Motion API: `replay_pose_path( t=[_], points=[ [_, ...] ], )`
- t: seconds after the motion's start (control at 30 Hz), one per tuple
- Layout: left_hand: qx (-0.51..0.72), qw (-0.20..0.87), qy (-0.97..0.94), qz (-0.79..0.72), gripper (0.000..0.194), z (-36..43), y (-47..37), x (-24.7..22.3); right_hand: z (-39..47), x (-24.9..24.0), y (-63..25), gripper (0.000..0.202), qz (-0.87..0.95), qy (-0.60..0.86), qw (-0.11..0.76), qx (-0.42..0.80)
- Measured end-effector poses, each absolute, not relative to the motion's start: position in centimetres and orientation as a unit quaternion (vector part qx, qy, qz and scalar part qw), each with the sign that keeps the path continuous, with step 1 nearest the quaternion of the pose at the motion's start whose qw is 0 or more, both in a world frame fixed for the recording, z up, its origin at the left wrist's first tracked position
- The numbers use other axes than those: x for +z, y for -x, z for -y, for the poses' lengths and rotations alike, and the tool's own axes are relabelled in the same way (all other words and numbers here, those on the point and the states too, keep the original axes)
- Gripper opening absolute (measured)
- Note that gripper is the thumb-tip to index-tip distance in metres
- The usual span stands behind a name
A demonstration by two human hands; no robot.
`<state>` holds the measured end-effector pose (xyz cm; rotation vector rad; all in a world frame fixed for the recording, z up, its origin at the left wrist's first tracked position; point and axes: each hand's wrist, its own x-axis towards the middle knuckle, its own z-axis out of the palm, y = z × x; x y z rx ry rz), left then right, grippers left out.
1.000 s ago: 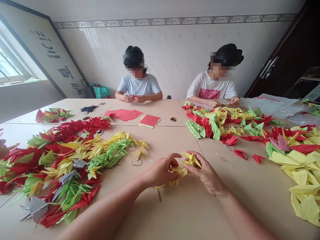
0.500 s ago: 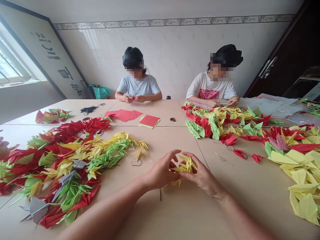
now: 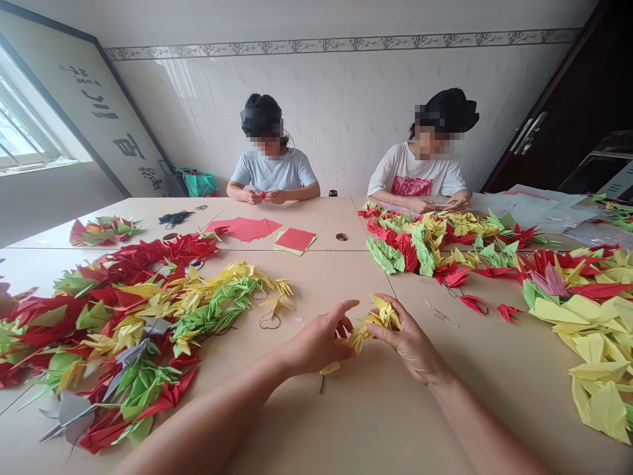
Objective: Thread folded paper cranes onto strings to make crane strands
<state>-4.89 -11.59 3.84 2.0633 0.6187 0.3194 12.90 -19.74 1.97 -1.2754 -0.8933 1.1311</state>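
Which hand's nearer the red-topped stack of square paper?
Left. The left hand is on the near side of the red-topped stack, slightly right; the right hand is also near-side, but farther right.

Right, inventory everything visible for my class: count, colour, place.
Table: one, beige, foreground
Left folded papers: many, multicoloured, left
Right folded papers: many, multicoloured, right
Small paper heap: one, mixed, left
Loose sheets: several, red, centre-left
Paper stack: one, red on top, centre
Thread bundle: one, dark, left
Translucent sheets: several, whitish, right
Thin object: one, silvery, right
Bag: one, turquoise, behind table
Lettered panel: one, pale, left
Window: one, bright, left
Wall: one, whitish, back
Door: one, dark, right
People: two, blue and white shirts, opposite
Paper string: one, yellow, in right hand
Left hand: one, bare, centre
Right hand: one, bare, centre
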Motion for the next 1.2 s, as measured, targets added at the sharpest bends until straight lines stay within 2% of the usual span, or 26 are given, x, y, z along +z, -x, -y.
replay_pose_path(
  t=[0.27,0.57,1.0,1.2],
  points=[
    [0.121,0.453,-0.840,-0.272,0.072,11.4,5.0,4.0,19.5,1.8,-13.1,0.061,0.350,0.536,0.595,0.485],
    [0.100,0.445,-0.842,-0.289,0.072,11.5,5.0,4.4,19.4,1.8,-13.3,0.052,0.350,0.514,0.618,0.481],
    [0.100,0.454,-0.836,-0.293,0.055,11.8,4.9,5.3,19.2,1.5,-13.4,0.056,0.347,0.535,0.607,0.475],
    [0.083,0.448,-0.838,-0.301,0.057,11.8,5.0,5.1,19.2,1.6,-13.3,0.058,0.350,0.549,0.595,0.471]
  ],
)
